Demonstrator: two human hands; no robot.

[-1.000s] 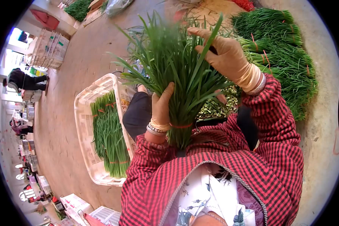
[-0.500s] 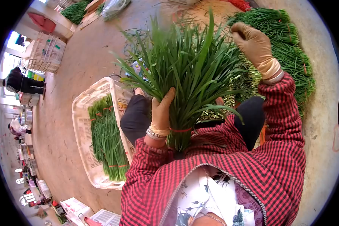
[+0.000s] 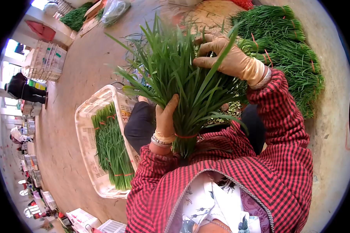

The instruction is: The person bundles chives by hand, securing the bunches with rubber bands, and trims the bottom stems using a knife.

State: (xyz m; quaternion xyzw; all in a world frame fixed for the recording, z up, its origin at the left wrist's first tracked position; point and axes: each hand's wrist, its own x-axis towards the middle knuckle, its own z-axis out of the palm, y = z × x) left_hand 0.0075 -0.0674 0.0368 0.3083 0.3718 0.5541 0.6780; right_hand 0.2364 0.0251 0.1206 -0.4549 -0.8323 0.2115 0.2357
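My gloved left hand is wrapped round a bunch of long green leafy stalks, just above a red band near its lower end. The leaves fan out upward and to both sides. My gloved right hand is at the upper right of the bunch, its fingers curled with thumb and forefinger apart, touching or just in front of the leaves. Whether a leaf lies between those fingers is hard to tell. Banded green bunches lie in a white plastic crate to the left.
Banded bunches are piled at the right beside a pale concrete strip. Loose cut stalks lie behind the held bunch. A clear plastic bag is at the top. Stacked crates and a bent-over person are far left.
My right hand swung away to the upper right, then came back to the leaves. My left hand kept its hold on the bunch. The view has shifted slightly.
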